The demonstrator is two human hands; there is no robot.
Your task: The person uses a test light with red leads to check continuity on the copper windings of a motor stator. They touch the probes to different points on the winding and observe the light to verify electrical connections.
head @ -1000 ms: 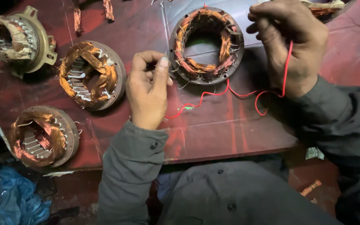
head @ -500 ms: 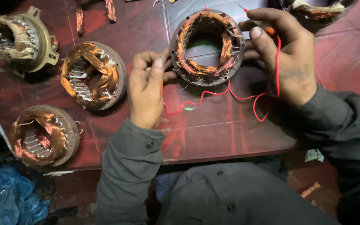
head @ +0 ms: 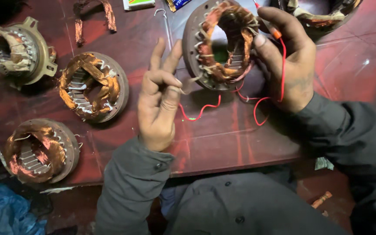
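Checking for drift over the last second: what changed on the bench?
The right hand came down from above the stator to grip its right rim, red wire draped over it. The left hand stayed beside the stator, now pinching a thin lead, fingers spread. The three stators on the left stayed put.

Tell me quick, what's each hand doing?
Left hand: pinching a thin wire end, other fingers spread.
Right hand: closed on the red wire.
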